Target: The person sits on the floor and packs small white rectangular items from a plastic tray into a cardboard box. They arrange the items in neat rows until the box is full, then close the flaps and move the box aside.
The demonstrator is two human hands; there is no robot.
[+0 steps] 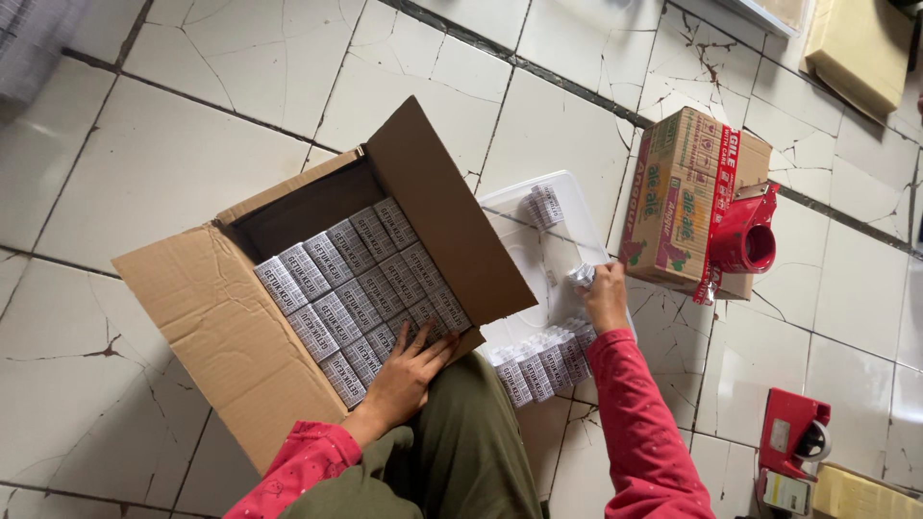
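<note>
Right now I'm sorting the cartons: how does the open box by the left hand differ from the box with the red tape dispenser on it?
The open cardboard box has its flaps spread and shows rows of small packets; the printed carton is shut and taped. The open one is plain brown, the other colour-printed. The left hand rests on the first; the tape dispenser sits on the second. Both are cardboard, on the tiled floor.

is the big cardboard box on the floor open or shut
Open. The cardboard box has its flaps folded outward, showing rows of small packs inside; the left hand rests on them.
</note>
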